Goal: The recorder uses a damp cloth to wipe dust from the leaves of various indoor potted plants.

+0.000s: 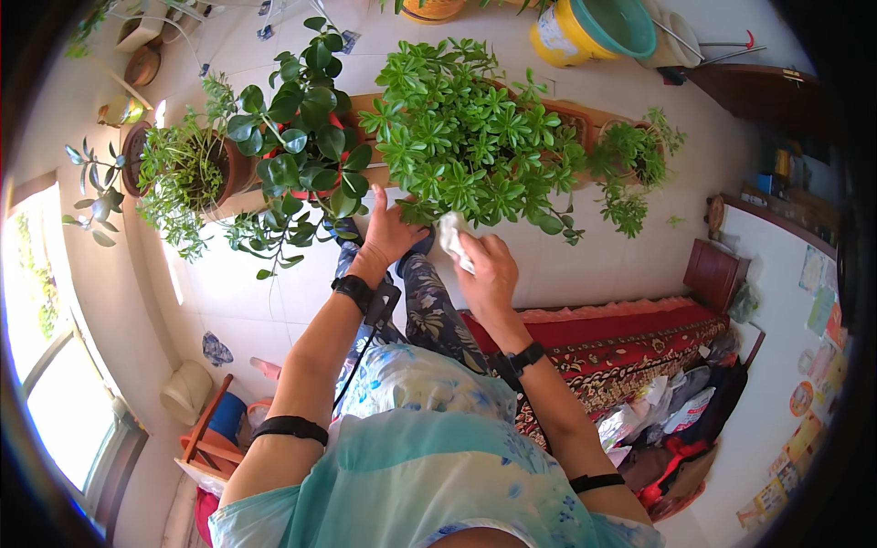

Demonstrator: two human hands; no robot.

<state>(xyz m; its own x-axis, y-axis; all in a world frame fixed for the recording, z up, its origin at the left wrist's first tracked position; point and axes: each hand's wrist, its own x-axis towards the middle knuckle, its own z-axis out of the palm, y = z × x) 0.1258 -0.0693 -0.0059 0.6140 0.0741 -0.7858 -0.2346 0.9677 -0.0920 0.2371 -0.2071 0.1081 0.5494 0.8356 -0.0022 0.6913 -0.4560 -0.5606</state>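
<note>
Pale floor tiles (265, 315) run across the middle of the frame, lit by daylight from a window (73, 447) at its left edge. Nearest, along the bottom, is the person's teal and white floral top (411, 466); dark patterned trousers (434, 306) show between the forearms. Both wrists wear black straps.

The right hand (491, 274), just right of centre, is closed around a crumpled white cloth (451, 239), which pokes up past the fingers toward the leaves. The left hand (393, 230), left of centre, has its thumb raised and its fingers at the lower left edge of a bushy light-green plant (466, 137); foliage hides the fingertips, so I cannot tell whether they pinch anything.

That plant fills the upper centre. Beside it, to the left, stands a plant with dark, rounded leaves (315, 110) in a red pot (343, 137), then a fine-leaved plant (178, 169). A smaller feathery plant (630, 164) is to the right. Red patterned fabric (612, 342) stretches over the right of the frame, with plastic bags (658, 411) along it. Farther off, at the upper right, sits a yellow bucket (555, 36).
</note>
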